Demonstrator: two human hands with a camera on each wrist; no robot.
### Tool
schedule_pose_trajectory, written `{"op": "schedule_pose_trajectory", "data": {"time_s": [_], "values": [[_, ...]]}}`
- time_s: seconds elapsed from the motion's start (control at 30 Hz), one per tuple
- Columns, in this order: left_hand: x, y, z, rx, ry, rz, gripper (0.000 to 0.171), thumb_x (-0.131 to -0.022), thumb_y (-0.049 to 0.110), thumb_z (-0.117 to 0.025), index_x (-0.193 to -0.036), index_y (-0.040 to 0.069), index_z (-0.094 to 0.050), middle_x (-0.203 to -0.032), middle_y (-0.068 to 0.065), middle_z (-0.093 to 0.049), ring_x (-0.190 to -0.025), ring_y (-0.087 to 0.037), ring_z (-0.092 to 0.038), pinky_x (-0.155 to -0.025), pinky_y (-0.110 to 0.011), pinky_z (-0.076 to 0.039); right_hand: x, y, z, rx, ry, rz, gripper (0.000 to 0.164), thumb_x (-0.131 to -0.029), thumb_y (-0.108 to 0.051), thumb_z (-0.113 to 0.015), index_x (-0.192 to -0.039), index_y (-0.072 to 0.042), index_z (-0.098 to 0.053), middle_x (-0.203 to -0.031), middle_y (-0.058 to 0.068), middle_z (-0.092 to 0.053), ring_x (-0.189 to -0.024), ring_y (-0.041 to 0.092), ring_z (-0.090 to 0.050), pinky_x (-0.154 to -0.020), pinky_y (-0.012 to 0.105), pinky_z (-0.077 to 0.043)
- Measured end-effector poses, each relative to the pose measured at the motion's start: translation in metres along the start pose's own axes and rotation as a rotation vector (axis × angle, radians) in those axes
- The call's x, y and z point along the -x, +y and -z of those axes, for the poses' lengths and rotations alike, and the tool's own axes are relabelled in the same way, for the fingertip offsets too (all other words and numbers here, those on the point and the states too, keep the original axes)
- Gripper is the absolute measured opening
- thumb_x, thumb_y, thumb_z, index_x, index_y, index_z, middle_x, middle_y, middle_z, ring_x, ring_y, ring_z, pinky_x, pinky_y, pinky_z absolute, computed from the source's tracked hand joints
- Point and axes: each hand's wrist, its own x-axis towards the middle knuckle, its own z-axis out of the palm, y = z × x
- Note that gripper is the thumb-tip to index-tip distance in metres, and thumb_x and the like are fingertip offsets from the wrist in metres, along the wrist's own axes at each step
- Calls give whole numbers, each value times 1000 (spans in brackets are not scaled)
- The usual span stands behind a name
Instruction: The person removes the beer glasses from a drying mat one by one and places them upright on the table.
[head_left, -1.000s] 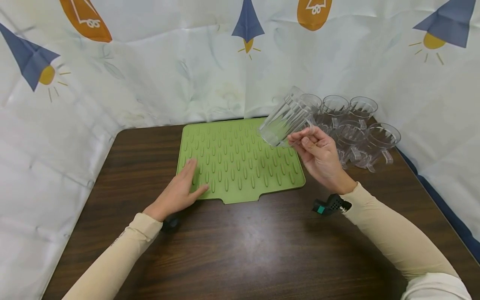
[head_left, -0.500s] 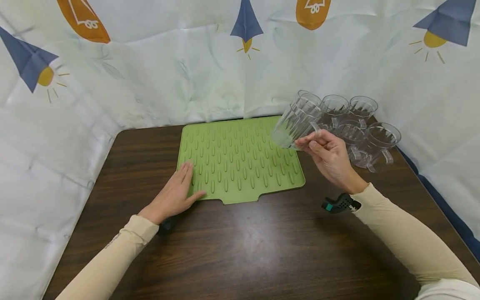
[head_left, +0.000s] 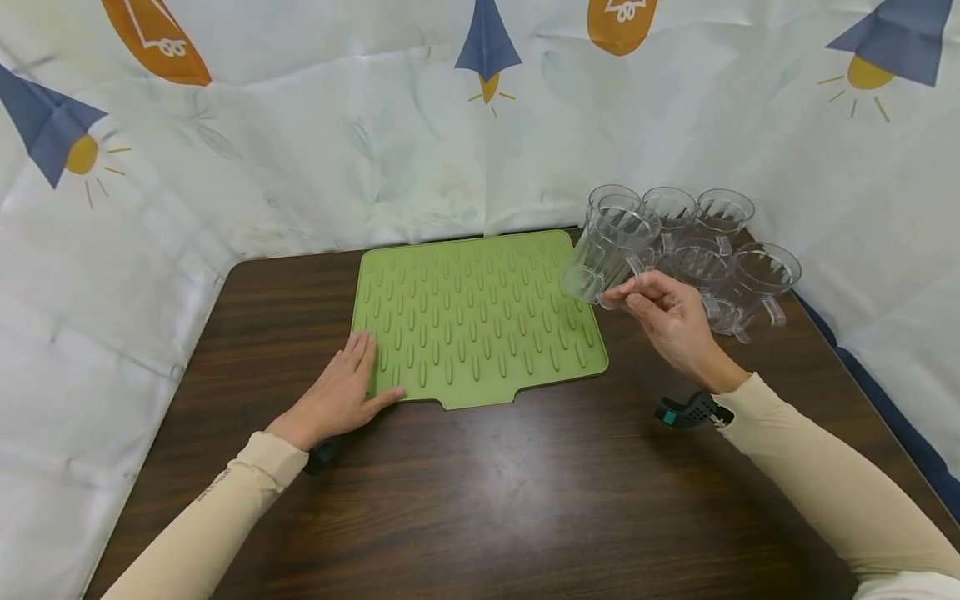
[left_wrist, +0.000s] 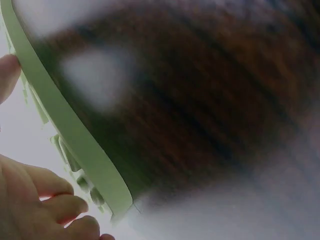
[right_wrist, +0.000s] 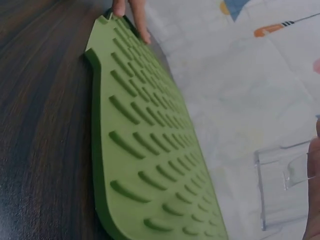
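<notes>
My right hand (head_left: 678, 329) pinches the handle of a clear ribbed mug (head_left: 611, 262) between thumb and fingers. The mug leans a little and overlaps the right edge of the green mat (head_left: 480, 333) in the head view; whether its base touches anything, I cannot tell. Part of the same mug (right_wrist: 285, 185) shows in the right wrist view beside the hand's dark edge. At the mat's front left corner rests my left hand (head_left: 333, 392), fingers extended and thumb spread along the front edge. The left wrist view has the fingers (left_wrist: 65, 207) near the mat's rim (left_wrist: 75, 125).
Several more clear mugs (head_left: 765, 271) stand close together at the back right of the dark wooden table (head_left: 502, 500), just behind the held one. A white printed curtain (head_left: 420, 150) hangs along the back and both sides. The mat has rows of raised ribs.
The held mug has moved right, towards the standing mugs, and come more upright. My left hand has shifted slightly left and down along the mat's corner.
</notes>
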Motion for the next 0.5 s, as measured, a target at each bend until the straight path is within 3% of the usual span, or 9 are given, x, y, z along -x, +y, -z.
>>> {"op": "schedule_pose_trajectory", "data": {"time_s": [0.17, 0.4, 0.5], "values": [[0, -1, 0, 11, -32, 3, 105, -102, 62, -52, -161, -13, -9, -171, -34, -4, -161, -49, -7, -129, -66, -15, 5, 3, 7, 139, 18, -18, 13, -103, 7, -54, -108, 14, -64, -110, -1, -80, -106, 11, -76, -102, 23, -58], [-1, -3, -1, 13, -48, 14, 106, -102, 65, -50, -161, -12, -9, -171, -34, -4, -161, -48, -7, -130, -65, -15, 10, 6, 17, 302, -11, -57, 12, -104, 2, -56, -109, 8, -65, -111, -11, -79, -107, 3, -74, -99, 18, -57], [-2, -3, -1, 9, -48, 16, 107, -102, 66, -50, -161, -13, -10, -171, -34, -4, -161, -48, -8, -130, -65, -15, 13, 9, 22, 319, -13, -61, 12, -104, 2, -56, -108, 9, -64, -111, -12, -79, -107, 2, -74, -99, 19, -58]]}}
